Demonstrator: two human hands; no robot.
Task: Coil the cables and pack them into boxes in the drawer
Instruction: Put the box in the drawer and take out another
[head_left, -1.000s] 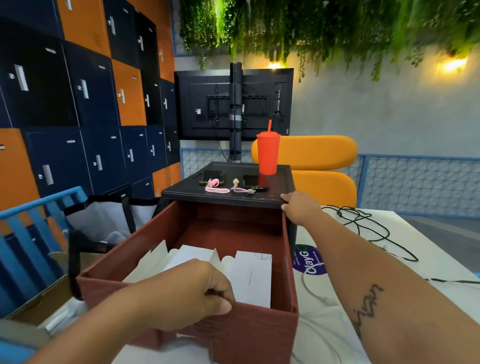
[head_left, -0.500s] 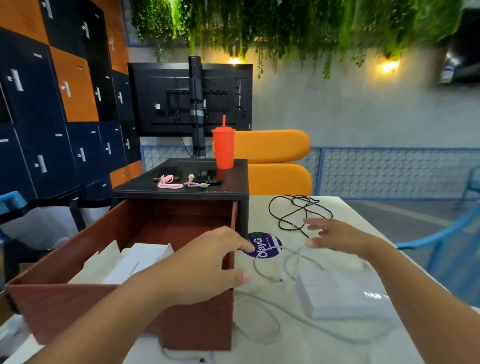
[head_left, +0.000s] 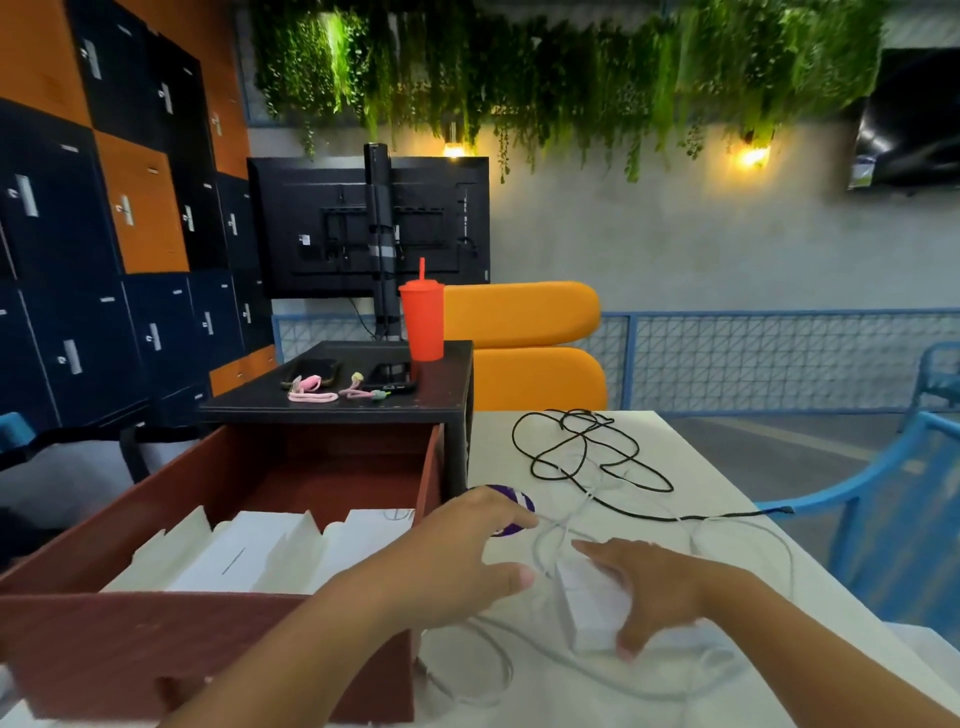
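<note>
Drops right hand (head_left: 662, 592) onto small white cardboard box (head_left: 584, 597), gripping it; hovers left hand (head_left: 462, 556) spread, empty, over half-hidden purple round sticker (head_left: 511, 494), unreadable; tangled black cable (head_left: 587, 457) beyond, trailing to white table (head_left: 701, 467) right edge.

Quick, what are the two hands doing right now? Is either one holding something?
Left hand: open, fingers spread, holding nothing.
Right hand: grips the small white rectangular box.
</note>
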